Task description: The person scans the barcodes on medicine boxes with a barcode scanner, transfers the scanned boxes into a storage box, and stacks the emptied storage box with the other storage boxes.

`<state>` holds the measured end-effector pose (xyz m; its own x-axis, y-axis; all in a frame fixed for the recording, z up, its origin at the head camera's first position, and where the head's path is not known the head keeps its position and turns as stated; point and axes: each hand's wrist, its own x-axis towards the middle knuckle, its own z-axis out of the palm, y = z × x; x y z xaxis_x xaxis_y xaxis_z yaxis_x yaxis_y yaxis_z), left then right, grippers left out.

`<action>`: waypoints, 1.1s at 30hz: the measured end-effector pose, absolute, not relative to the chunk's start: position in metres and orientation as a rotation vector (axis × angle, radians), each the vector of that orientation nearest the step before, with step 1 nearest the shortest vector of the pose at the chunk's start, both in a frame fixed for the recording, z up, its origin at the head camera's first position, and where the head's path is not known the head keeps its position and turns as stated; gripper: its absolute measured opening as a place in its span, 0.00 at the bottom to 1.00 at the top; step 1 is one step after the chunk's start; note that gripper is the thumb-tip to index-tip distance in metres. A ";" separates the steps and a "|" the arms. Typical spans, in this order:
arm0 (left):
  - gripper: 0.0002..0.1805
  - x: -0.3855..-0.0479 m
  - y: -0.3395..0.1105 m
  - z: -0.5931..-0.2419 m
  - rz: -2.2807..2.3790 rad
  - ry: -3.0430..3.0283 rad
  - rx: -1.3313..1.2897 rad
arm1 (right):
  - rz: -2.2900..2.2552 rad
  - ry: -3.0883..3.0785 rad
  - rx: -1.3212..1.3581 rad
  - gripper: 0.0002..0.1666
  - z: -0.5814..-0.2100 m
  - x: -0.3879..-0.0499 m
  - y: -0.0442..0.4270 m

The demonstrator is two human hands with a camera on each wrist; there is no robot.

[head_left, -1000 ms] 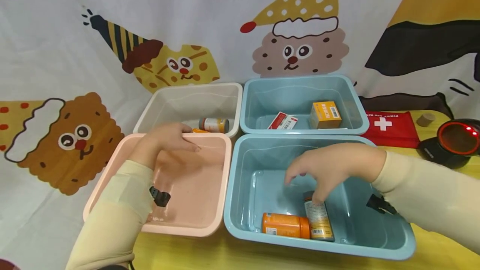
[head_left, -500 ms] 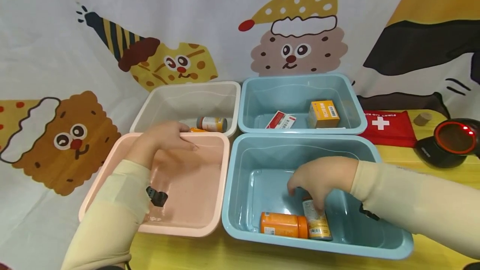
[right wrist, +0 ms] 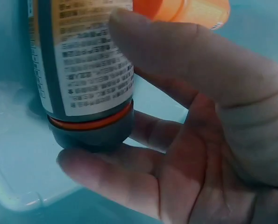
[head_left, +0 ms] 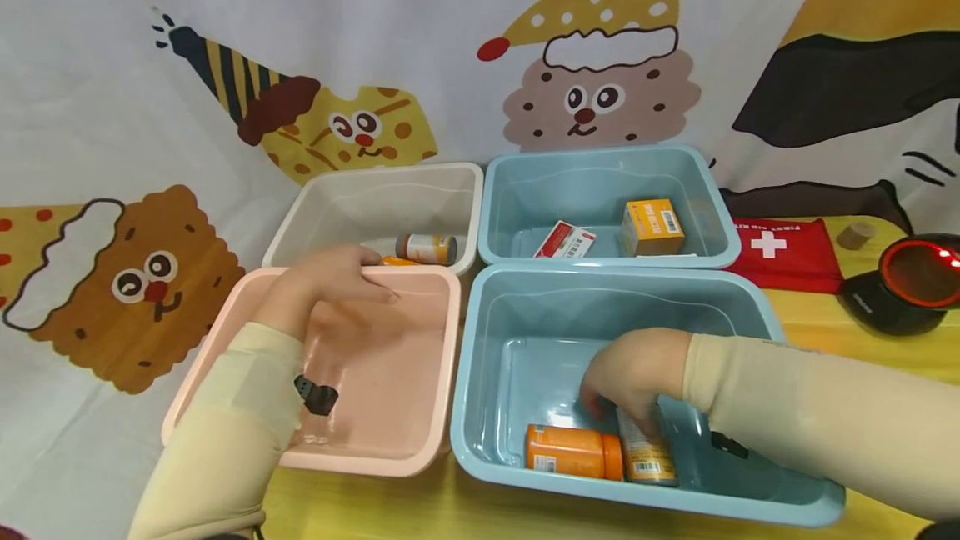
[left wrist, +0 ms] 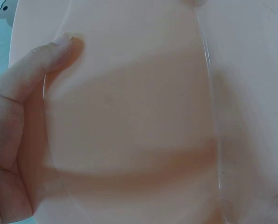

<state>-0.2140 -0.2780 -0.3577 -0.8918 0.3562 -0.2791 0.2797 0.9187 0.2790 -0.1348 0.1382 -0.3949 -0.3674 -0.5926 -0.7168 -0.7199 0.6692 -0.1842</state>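
My left hand [head_left: 333,275] grips the back rim of the pink bin [head_left: 382,382]; in the left wrist view the thumb of that hand [left wrist: 8,126] lies against the pink inner wall [left wrist: 129,107], its other fingers hidden. Inside the front blue bin [head_left: 540,373], my right hand [head_left: 637,373] holds a grey-capped bottle [head_left: 651,463] with a white and yellow label. The right wrist view has the thumb of this hand [right wrist: 195,121] on the label of the bottle [right wrist: 92,65] and fingers around its cap end. An orange bottle [head_left: 570,451] lies just left of it.
Behind stand a pale grey bin [head_left: 360,207] with a bottle [head_left: 426,248] and something orange, and another blue bin [head_left: 592,182] with a yellow box [head_left: 651,227] and a red-white box [head_left: 565,241]. At right are a red first aid pouch [head_left: 787,257] and a black device [head_left: 892,298].
My right hand has moved down and closed on the grey-capped bottle, its forearm reaching further into the blue bin. The left hand stays on the pink rim.
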 end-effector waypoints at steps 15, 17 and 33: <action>0.33 -0.213 -0.280 -0.359 0.322 2.744 0.475 | 0.122 2.301 -1.038 0.14 -0.389 -0.124 0.151; 0.34 -0.213 -0.280 -0.359 0.332 2.740 0.466 | 0.148 2.292 -1.057 0.17 -0.388 -0.125 0.151; 0.33 -0.214 -0.281 -0.361 0.337 2.743 0.454 | 0.066 1.958 -1.037 0.35 -0.384 -0.148 0.136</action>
<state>-0.2142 -0.2815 -0.3610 -0.8912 0.3488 -0.2900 0.2683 0.9208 0.2831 -0.1479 0.1363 -0.3838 -0.2514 -0.6382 -0.7276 -0.6860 0.6479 -0.3312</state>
